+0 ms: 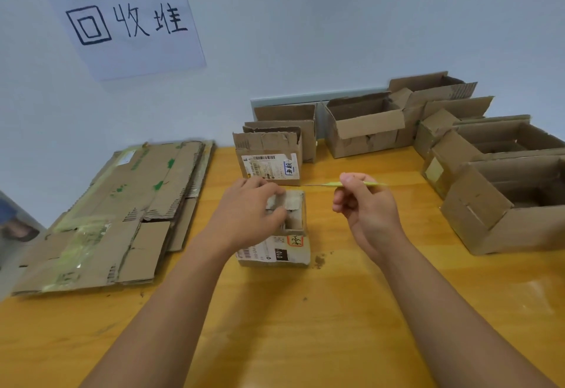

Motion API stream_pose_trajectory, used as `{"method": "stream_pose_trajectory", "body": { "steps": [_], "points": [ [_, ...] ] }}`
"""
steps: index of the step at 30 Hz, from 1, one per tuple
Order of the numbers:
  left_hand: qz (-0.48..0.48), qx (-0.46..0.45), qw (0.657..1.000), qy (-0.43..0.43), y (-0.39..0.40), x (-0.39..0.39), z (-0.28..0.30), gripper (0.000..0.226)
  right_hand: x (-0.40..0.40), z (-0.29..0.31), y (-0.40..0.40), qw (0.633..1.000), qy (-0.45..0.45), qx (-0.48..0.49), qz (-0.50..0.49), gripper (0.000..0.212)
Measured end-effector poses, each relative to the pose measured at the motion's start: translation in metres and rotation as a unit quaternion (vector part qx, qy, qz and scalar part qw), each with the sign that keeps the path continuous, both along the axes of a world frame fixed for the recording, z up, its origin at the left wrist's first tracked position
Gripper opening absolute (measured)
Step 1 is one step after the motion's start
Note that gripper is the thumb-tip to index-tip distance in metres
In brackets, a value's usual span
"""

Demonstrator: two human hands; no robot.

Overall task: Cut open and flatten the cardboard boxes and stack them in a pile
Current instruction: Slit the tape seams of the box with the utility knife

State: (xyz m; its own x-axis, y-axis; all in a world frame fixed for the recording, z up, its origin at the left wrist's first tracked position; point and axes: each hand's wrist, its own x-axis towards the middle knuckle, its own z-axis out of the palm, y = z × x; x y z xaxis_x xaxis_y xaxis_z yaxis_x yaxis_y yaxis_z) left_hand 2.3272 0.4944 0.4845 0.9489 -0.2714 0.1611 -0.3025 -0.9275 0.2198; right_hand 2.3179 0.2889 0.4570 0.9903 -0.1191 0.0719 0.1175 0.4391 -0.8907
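A small cardboard box (276, 234) stands in the middle of the yellow table (275, 326), open at the top, and its front side carries a white shipping label with the printed digits "010" and a red-framed sticker with handwriting that I cannot read. The left hand (250, 216) grasps the top edge and a flap of this box, with the fingers curled over the rim. The right hand (363, 204) is just to the right of the box, above the table, and its grip pinches a thin yellow-green cutter (345, 185) whose narrow blade points to the left. Behind the small box stands a second labelled box (269, 158) with a barcode label and a blue-framed handwritten sticker. More open boxes (489, 173) stand along the back and right side of the table. On the left lies a pile of flattened cardboard (116, 216) with green tape marks. On the wall hangs a paper sign (125, 17) with the handwritten characters "回收堆".
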Motion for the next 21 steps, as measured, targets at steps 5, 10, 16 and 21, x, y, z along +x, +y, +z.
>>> {"method": "stream_pose_trajectory", "body": {
  "steps": [5, 10, 16, 21],
  "points": [
    [0.009, -0.025, 1.000, 0.013, -0.004, 0.002, 0.001, 0.041, 0.017, -0.008, 0.002, 0.996, 0.054, 0.073, 0.013, 0.013],
    [0.001, -0.069, 0.997, 0.034, -0.018, 0.003, 0.001, 0.043, 0.026, -0.012, 0.007, 0.990, 0.062, 0.114, 0.047, 0.021],
    [-0.011, -0.073, 0.997, -0.015, -0.013, -0.007, -0.009, 0.034, 0.028, -0.008, 0.006, 0.996, 0.055, 0.037, 0.051, 0.022],
    [-0.013, -0.067, 0.997, -0.029, -0.013, -0.008, -0.012, 0.032, 0.031, -0.002, 0.010, 0.995, 0.054, -0.054, 0.060, 0.018]
  ]
}}
